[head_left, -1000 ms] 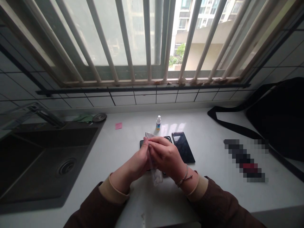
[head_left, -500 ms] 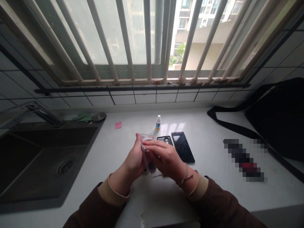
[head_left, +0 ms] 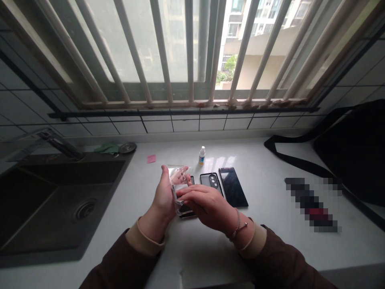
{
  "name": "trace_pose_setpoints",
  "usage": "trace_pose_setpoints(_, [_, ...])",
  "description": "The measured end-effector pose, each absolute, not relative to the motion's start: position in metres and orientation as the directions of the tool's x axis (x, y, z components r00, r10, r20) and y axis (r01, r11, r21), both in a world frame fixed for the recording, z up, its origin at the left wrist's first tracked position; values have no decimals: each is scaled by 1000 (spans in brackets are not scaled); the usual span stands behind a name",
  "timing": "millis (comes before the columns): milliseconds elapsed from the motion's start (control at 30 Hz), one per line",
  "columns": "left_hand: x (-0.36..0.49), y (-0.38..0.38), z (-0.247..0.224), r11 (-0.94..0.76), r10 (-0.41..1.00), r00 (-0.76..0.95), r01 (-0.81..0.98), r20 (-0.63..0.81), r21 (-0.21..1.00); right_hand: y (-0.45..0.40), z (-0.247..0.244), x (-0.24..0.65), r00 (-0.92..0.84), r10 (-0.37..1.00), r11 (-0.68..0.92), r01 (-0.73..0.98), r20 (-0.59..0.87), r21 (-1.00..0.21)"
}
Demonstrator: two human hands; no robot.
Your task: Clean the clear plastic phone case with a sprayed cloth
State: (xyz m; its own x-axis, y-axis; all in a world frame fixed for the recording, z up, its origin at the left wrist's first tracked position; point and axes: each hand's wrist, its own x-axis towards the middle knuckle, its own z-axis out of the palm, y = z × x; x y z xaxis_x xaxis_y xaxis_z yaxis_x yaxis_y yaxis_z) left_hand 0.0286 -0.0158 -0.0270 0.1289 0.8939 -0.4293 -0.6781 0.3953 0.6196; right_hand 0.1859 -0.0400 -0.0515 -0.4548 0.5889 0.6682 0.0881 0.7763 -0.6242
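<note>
A clear phone case (head_left: 179, 175) is tilted up in my left hand (head_left: 163, 197). The thumb lies along its near edge, and the fingers show through the clear back. My right hand (head_left: 209, 204) reaches into the case with its fingers pressed together. Near these fingertips is a thin whitish piece (head_left: 181, 187) whose kind I cannot make out. Under my hands lies a dark flat object (head_left: 188, 216), mostly hidden. To its right, a black-rimmed phone case (head_left: 211, 179) with camera openings is partly covered by my right hand. Beside that rests a dark phone (head_left: 233, 187).
A small white-capped bottle (head_left: 201, 156) stands behind the phones, with a pink paper note (head_left: 151, 158) to its left. The dark sink (head_left: 90, 237) and faucet (head_left: 61, 145) are at the left. A black bag (head_left: 355, 152) with straps and a blurred-out object (head_left: 313, 204) occupy the right.
My left hand has turned the clear case so its back faces me more and its fingers show through. My right hand has slid slightly down along the case.
</note>
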Motion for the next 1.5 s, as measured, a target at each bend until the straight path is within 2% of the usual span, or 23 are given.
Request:
trace_pose_setpoints(133, [20, -9, -28, 392, 902, 142, -664, -408, 636, -41, -43, 192, -550, 640, 663, 42, 537, -747])
trace_pose_setpoints(233, [16, -6, -28, 419, 898, 186, -638, -399, 646, -40, -42, 195, -583, 729, 448, 9, 360, -894])
trace_pose_setpoints(300, [15, -6, -28, 462, 882, 235, -607, -409, 647, -36, -45, 196, -524, 823, 198, -94, 218, -976])
trace_pose_setpoints(367, [16, -7, -28, 504, 863, 302, -566, -404, 653, -27, -50, 199, -369, 925, -22, -282, 87, -959])
trace_pose_setpoints(400, [17, -8, -29, 517, 856, 333, -543, -396, 661, -22, -53, 201, -259, 965, -74, -380, 29, -922])
trace_pose_setpoints(467, [19, -11, -31, 536, 841, 383, -494, -381, 685, -13, -57, 206, -2, 999, -42, -494, -48, -868])
trace_pose_setpoints(500, [20, -12, -32, 544, 833, 403, -471, -380, 694, -10, -58, 209, 104, 993, -1, -489, -59, -872])
trace_pose_setpoints(533, [21, -13, -33, 552, 825, 419, -451, -380, 701, -8, -59, 212, 184, 982, 46, -439, -39, -898])
trace_pose_setpoints(600, [22, -16, -35, 563, 809, 454, -414, -373, 715, -10, -58, 214, 251, 963, 148, -202, 95, -968])
trace_pose_setpoints(667, [24, -19, -37, 567, 791, 499, -384, -352, 729, -16, -57, 212, 173, 941, 276, 109, 292, -955])
trace_pose_setpoints(733, [25, -20, -38, 558, 784, 527, -369, -327, 743, -22, -58, 207, -20, 899, 421, 304, 437, -854])
trace_pose_setpoints(833, [29, -21, -37, 536, 801, 510, -376, -314, 756, -26, -63, 199, -271, 802, 597, 338, 533, -728])
trace_pose_setpoints(1000, [32, -17, -32, 492, 871, 272, -494, -410, 717, -27, -68, 195, -448, 675, 723, 248, 586, -645])
trace_pose_setpoints(1167, [21, -9, -26, 420, 897, 139, -563, -420, 712, -36, -53, 199, -551, 685, 652, 170, 477, -739])
trace_pose_setpoints(1333, [12, -3, -20, 341, 922, 41, -558, -385, 757, -35, -43, 202, -620, 747, 374, 96, 238, -922])
trace_pose_setpoints(1400, [13, -3, -20, 333, 921, 9, -538, -390, 775, -30, -46, 202, -521, 834, 210, -3, 181, -978])
trace_pose_setpoints(1500, [17, -6, -22, 376, 913, 44, -478, -406, 793, -19, -55, 204, -154, 983, 60, -228, 97, -972])
